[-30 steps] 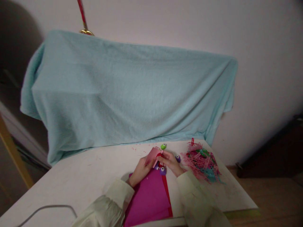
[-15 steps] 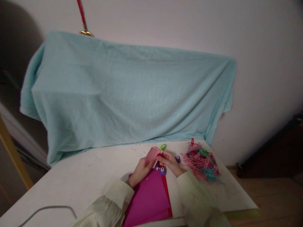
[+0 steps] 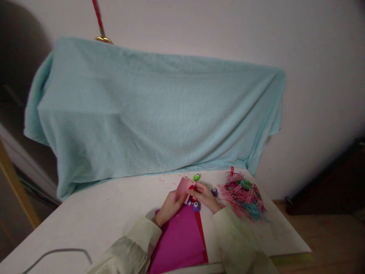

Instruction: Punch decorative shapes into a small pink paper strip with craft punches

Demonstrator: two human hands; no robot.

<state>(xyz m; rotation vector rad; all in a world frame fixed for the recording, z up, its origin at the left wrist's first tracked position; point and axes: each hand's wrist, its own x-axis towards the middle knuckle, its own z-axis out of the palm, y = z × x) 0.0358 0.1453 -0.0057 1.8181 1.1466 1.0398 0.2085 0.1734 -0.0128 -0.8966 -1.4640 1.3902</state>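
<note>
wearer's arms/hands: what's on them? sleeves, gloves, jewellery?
Both arms wear long, loose, pale cream-yellow sleeves that end in gathered cuffs at the wrists. The left hand and right hand are bare: no gloves. No rings, watch or markings can be made out at this size.

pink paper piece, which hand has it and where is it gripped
The left hand holds the pink paper piece by its lower edge. The right hand grips a small red punch at the paper's right edge.
</note>
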